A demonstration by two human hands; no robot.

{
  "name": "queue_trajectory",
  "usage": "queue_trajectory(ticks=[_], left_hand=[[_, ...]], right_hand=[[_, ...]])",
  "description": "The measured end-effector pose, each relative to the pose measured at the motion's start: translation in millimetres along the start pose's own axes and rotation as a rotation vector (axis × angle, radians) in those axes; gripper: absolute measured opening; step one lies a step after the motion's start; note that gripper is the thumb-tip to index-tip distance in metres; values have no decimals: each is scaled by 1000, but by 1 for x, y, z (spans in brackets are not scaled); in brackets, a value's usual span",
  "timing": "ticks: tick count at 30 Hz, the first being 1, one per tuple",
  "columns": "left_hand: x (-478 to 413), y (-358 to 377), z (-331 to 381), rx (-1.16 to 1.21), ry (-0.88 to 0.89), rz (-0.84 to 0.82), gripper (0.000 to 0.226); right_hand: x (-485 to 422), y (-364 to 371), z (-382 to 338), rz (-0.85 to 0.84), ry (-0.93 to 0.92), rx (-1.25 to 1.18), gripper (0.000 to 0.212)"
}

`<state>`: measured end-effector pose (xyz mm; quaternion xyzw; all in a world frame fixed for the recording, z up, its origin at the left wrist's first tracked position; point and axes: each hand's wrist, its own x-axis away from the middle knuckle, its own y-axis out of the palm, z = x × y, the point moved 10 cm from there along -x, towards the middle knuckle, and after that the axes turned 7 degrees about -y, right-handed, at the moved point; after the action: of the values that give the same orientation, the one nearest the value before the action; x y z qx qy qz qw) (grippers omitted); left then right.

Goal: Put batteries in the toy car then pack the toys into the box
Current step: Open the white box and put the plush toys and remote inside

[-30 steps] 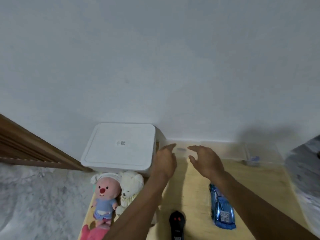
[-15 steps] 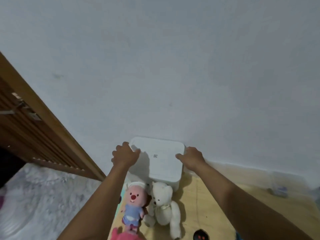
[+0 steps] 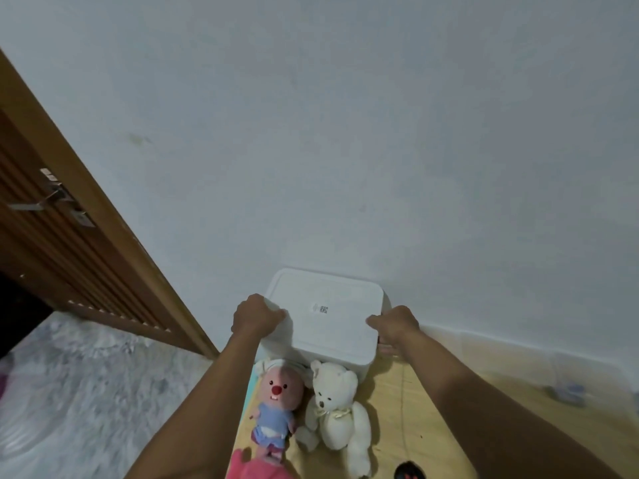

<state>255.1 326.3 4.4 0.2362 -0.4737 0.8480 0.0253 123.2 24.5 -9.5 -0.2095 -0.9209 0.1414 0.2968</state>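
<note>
Grips (image 3: 257,314) on box (image 3: 325,305) (teddy (image 3: 337,406) beside)

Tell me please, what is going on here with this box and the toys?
A person holds the closed white box from both sides: the left grip on its left edge, the right grip on its right edge. The pink plush and the white teddy bear lie on the wooden surface in front of it, not yet packed.

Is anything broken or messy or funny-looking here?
Nothing looks broken or spilled. The white box has its lid on flat, and the pink plush and the white teddy just lie face up in front of it, side by side.
</note>
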Motion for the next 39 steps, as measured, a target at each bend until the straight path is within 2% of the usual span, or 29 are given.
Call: queue_trajectory(ticks=[5,9,12,15,18,20,24,27,31,33,34,37,39], left_hand=[[6,-12,4,60,15,101,59],[21,-29,8,102,14,215,62],[39,-42,21,89,65,303,60],[63,-43,44,69,154,331,49],[93,-16,80,36,295,210,37],[123,21,107,-24,387,97,37],[192,116,147,-143,515,-107,24],[247,199,161,-266,581,-285,24],[317,298,156,-443,569,-501,31],[346,337,145,-542,549,-579,39],[358,354,138,-547,507,-623,41],[384,392,114,-500,344,-747,44],[396,406,103,-515,301,-746,36]], right_hand=[[-1,-8,-2,61,-9,-46,11],[9,-20,-21,99,-110,-18,16],[23,-38,-27,124,-161,-81,22],[36,-71,-16,165,-169,-142,21],[52,-130,17,275,-151,-117,19],[67,-176,52,351,-116,-68,20],[105,-263,140,462,-33,24,18],[132,-317,214,482,47,75,19],[167,-367,313,466,186,142,26],[184,-381,354,451,247,149,10],[188,-385,372,433,262,164,6],[195,-393,418,360,295,213,15],[195,-393,437,299,295,255,15]])
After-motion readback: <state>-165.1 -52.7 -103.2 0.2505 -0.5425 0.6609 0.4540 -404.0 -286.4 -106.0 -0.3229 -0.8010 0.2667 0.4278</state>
